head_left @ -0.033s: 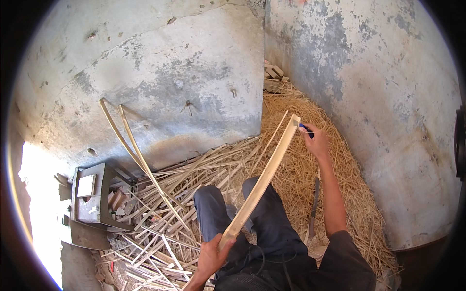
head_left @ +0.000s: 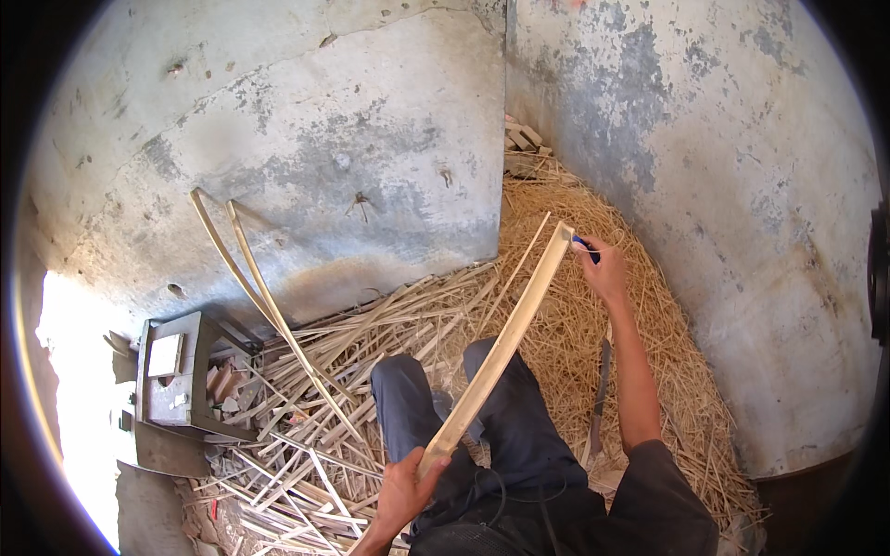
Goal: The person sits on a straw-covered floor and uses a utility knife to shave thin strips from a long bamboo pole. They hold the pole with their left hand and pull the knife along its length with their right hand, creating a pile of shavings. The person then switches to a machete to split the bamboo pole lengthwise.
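A long split bamboo piece (head_left: 505, 347), pale and hollowed along its upper face, slants across my lap from lower left to upper right. My left hand (head_left: 408, 484) is closed around its near end. At the far end, my right hand (head_left: 605, 271) grips a small blue object (head_left: 586, 248) against the bamboo's right edge. A thin pale line shows by those fingers; the blue object's kind is too small to make out. Beneath the bamboo are my knees in dark trousers (head_left: 510, 389).
Cut bamboo strips (head_left: 315, 482) litter the floor at left. Straw-like shavings (head_left: 649, 352) heap at right, with a long dark blade (head_left: 601, 394) lying among them. Two bent strips (head_left: 250, 264) lean on the wall (head_left: 371, 120). A wooden stool (head_left: 190, 371) lies at far left.
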### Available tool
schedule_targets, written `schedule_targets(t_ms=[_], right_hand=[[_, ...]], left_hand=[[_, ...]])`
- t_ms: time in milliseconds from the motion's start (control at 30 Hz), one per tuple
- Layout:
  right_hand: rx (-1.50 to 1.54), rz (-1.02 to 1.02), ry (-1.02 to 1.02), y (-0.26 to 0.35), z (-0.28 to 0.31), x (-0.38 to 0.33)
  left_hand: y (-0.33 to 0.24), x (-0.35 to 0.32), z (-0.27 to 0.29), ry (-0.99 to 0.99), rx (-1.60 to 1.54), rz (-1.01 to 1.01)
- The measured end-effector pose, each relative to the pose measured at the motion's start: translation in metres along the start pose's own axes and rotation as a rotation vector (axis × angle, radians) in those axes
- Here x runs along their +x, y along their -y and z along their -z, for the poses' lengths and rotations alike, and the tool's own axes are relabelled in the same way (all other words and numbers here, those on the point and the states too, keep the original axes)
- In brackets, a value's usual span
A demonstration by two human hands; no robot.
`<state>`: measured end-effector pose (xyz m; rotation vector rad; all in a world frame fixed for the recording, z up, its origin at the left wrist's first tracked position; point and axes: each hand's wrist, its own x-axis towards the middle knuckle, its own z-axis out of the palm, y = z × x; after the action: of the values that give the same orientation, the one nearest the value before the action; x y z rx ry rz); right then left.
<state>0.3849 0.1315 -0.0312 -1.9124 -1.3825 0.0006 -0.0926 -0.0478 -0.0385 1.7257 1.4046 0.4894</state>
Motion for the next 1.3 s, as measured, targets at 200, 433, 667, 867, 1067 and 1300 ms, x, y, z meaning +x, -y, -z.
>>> schedule_targets(t_ms=[200, 433, 667, 867, 1067, 1300], right_hand=[[0.115, -0.369, -0.206, -0.089, -0.025, 0.026], [-0.290, -0.457, 0.684, -0.155, -0.016, -0.017], [-0.416, -0.705, 1.134, -0.143, -0.039, -0.100], [-0.281, -0.607, 0.827, -0.179, -0.039, -0.130], [0.315, -0.433, 0.569, -0.079, -0.009, -0.127], [0.758, -0.267, 0.328, 0.025, -0.011, -0.130]], left_hand=[[0.024, -0.023, 0.012, 0.107, 0.034, 0.065], [0.062, -0.002, 0.031, -0.113, 0.086, 0.115], [0.040, 0.045, 0.067, -0.369, -0.001, -0.051], [0.033, 0.097, 0.133, -0.682, -0.073, -0.382], [-0.014, 0.138, 0.194, -0.881, -0.531, -0.739], [-0.081, 0.168, 0.173, -0.830, -0.808, -0.911]])
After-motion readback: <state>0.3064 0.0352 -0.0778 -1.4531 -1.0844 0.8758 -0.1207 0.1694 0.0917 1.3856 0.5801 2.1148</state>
